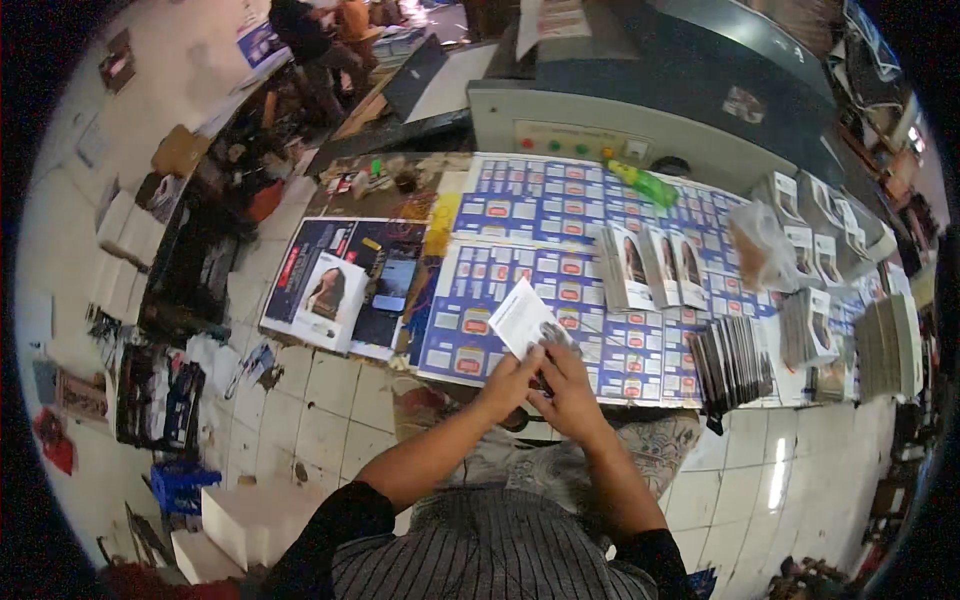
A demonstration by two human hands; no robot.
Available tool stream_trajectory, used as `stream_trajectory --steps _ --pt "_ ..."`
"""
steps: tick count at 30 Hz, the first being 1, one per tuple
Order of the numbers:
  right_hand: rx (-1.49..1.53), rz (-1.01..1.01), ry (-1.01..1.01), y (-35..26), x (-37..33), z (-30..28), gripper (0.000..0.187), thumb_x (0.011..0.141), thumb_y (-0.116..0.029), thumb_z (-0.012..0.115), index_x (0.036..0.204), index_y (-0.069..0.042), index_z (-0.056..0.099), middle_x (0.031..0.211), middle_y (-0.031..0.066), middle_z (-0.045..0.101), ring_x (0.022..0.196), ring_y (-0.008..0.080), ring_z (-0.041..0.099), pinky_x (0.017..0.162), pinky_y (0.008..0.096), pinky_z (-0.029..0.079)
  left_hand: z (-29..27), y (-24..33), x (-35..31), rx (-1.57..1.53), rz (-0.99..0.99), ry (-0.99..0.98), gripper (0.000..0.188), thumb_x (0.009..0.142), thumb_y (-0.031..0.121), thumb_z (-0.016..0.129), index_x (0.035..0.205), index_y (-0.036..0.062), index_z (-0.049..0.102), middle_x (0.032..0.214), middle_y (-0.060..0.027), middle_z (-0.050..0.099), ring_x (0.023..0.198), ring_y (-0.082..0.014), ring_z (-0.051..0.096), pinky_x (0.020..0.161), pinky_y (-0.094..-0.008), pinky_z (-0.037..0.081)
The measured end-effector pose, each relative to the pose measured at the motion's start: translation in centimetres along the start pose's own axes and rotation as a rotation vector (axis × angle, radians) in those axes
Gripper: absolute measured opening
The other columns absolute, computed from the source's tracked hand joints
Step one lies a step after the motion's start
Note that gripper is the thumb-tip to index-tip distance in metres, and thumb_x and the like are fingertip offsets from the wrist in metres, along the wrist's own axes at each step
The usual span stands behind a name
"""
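A white printed booklet or leaflet with a dark picture at its lower corner is held between my hands, over the near edge of the table. My left hand is closed on its lower left side. My right hand grips the lower right corner, close beside the left. The fingers under the paper are hidden. Blue printed sheets cover the table below. Beyond my right hand lie piles of booklets with a picture on the cover, and a fanned row of dark-edged booklets.
A phone and a single booklet lie on a dark poster at left. A green bottle lies at the back, with a clear plastic bag and more stacks at right. A grey machine stands behind. Another person is far left.
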State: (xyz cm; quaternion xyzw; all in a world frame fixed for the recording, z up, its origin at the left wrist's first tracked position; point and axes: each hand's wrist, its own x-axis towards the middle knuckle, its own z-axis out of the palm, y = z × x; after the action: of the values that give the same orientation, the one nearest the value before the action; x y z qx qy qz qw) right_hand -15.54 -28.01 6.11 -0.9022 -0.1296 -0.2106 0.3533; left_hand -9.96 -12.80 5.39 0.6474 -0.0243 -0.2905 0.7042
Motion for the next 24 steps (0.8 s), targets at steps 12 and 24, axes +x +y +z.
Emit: stream_trajectory --steps 12,24 --pt "-0.473 0.417 -0.307 8.5 -4.6 -2.8 0.067 0.094 -0.043 0.061 0.144 -0.001 0.043 0.154 0.0174 0.040 0.145 0.0347 0.033 0.117 0.0586 0.021 -10.1 -3.3 -2.2 0.009 0.036 0.151 0.037 0.103 0.027 0.056 0.126 -0.0003 0.062 0.116 -0.0034 0.067 0.104 -0.0134 0.059 0.092 -0.0314 0.046" --pt "0.013 0.256 -0.152 -2.4 1.3 3.3 0.074 0.095 -0.037 0.063 0.147 0.006 0.033 0.150 0.0298 0.037 0.139 0.0456 0.035 0.114 0.0526 0.029 -6.7 -0.8 -2.6 -0.066 0.052 -0.028 0.042 0.104 0.030 0.053 0.135 0.0023 0.057 0.130 -0.0037 0.061 0.117 -0.0138 0.053 0.099 -0.0303 0.041"
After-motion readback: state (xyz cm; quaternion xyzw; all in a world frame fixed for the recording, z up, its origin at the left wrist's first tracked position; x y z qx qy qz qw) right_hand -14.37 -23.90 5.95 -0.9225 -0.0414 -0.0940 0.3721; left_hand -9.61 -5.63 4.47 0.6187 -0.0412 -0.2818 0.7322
